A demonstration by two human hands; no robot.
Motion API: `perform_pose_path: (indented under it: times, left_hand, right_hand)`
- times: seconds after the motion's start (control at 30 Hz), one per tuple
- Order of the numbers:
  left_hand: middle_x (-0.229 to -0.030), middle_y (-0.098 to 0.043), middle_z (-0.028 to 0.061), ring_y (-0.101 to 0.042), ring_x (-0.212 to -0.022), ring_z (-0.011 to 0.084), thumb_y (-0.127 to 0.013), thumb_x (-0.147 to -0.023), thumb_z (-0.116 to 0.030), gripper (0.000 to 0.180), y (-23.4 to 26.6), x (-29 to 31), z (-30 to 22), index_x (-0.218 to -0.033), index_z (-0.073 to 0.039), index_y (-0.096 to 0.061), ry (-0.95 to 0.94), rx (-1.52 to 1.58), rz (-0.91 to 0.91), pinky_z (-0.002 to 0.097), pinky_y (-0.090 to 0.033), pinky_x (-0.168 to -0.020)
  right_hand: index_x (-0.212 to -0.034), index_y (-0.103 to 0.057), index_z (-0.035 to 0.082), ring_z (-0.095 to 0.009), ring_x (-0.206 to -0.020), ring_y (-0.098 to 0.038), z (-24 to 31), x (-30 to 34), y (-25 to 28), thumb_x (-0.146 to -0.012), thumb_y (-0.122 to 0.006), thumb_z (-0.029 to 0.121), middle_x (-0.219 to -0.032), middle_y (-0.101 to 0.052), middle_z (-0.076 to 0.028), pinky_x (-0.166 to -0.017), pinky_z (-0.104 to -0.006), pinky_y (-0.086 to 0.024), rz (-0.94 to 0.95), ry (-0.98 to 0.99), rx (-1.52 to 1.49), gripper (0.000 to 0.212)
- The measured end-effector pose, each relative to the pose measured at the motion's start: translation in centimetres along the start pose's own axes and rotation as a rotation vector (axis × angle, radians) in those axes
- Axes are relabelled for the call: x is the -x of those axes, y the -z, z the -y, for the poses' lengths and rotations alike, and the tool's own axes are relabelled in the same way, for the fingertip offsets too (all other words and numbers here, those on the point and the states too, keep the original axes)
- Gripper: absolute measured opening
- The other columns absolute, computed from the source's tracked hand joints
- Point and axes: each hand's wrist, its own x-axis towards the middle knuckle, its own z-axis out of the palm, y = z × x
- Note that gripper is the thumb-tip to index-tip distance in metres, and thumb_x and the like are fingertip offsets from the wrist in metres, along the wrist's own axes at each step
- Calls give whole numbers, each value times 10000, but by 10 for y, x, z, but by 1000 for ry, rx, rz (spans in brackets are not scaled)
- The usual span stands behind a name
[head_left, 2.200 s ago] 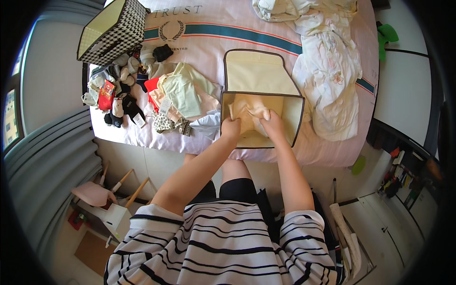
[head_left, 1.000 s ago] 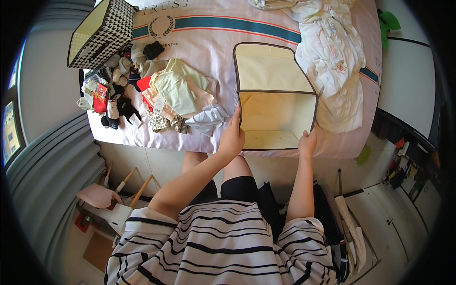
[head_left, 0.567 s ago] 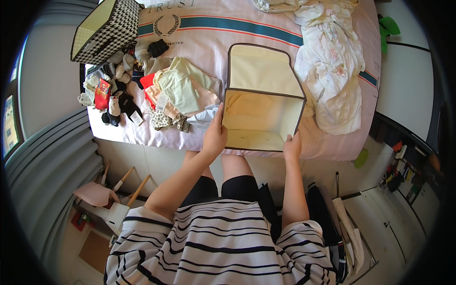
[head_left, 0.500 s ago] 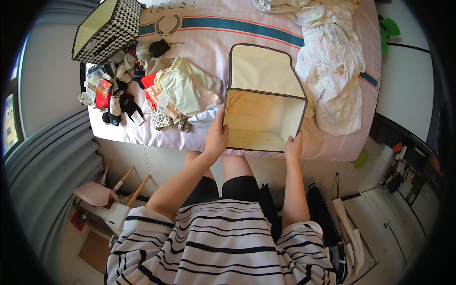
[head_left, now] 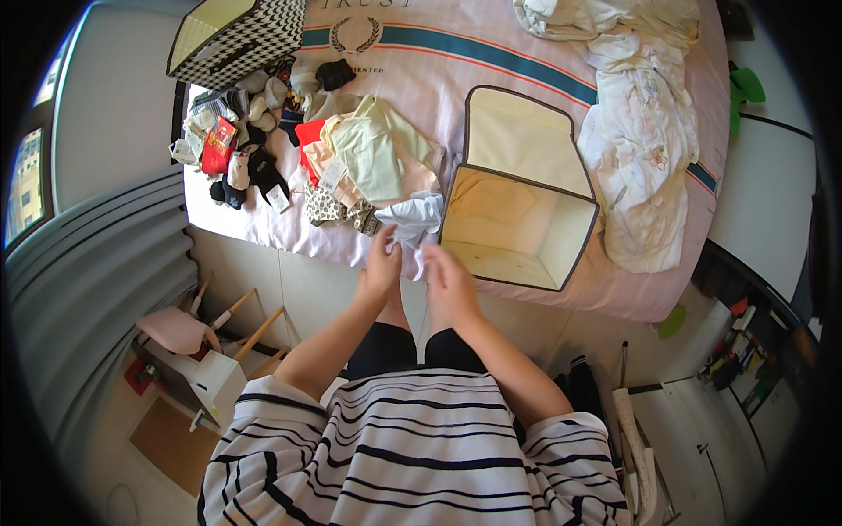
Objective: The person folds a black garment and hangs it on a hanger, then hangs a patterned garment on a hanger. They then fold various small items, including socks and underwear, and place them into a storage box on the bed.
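Near the bed's front edge, my left hand [head_left: 382,266] is at the lower edge of a pale blue garment [head_left: 412,216], its fingers stretched toward the cloth. Whether they touch it I cannot tell. My right hand [head_left: 451,285] is just to its right, blurred, with fingers apart and nothing seen in them. A cream-lined fabric storage box [head_left: 586,235] with dark trim stands right of my hands, its lid folded back. Left of the box lies a pile of clothes with a pale green garment [head_left: 367,149] on top and a leopard-print piece [head_left: 326,207] below.
Socks and small items, among them a red packet [head_left: 218,147], lie heaped at the bed's left. Behind them stands a houndstooth box [head_left: 250,39]. White clothes [head_left: 645,153] spread along the right side. A pink chair [head_left: 179,330] is on the floor at left.
Both my hands have let go of the storage box, which stays on the bed. The right hand has swung left beside the left hand. The view has shifted slightly.
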Motion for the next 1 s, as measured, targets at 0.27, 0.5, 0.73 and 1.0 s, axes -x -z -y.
perform_pose_path:
  times: [0.27, 0.5, 0.73, 1.0]
  left_hand:
    - [-1171, -496, 145, -491, -1074, 340, -622, -721, -16, 579, 16, -24, -7, -1269, -140, -480, -237, -403, -133, 398, -415, -909]
    - [-952, -560, 115, -557, -857, 274, -628, -746, -83, 270, 18, -44, -1, -1011, -43, -596, -197, -303, 19, 355, -460, -751]
    - [-883, -613, 41, -582, -803, 147, -560, -818, -142, 162, 35, -30, -16, -928, -33, -606, 373, 632, 191, 298, -465, -711]
    - [-1182, -562, 112, -538, -1091, 235, -488, -790, -179, 473, 86, -17, -44, -1214, 29, -481, 588, 1124, 386, 388, -405, -972]
  right_hand:
    - [-1056, -560, -1, -195, -811, -602, -123, -33, -98, -826, -416, -43, -904, -620, -116, -720, -288, -491, -70, -241, -134, 275]
    - [-1184, -488, 51, -175, -804, -559, -149, -71, -108, -812, -500, 73, -994, -561, -66, -593, -302, -465, -259, -633, -197, 373]
    - [-1210, -468, 245, -115, -825, -505, -90, -71, -90, -870, -595, 382, -1002, -534, 33, -660, -284, -415, -203, -893, -737, 388]
    - [-1199, -534, 82, -236, -1058, -547, -70, -72, -84, -824, -647, 271, -1145, -591, -35, -941, -362, -427, -14, -746, -1379, 435]
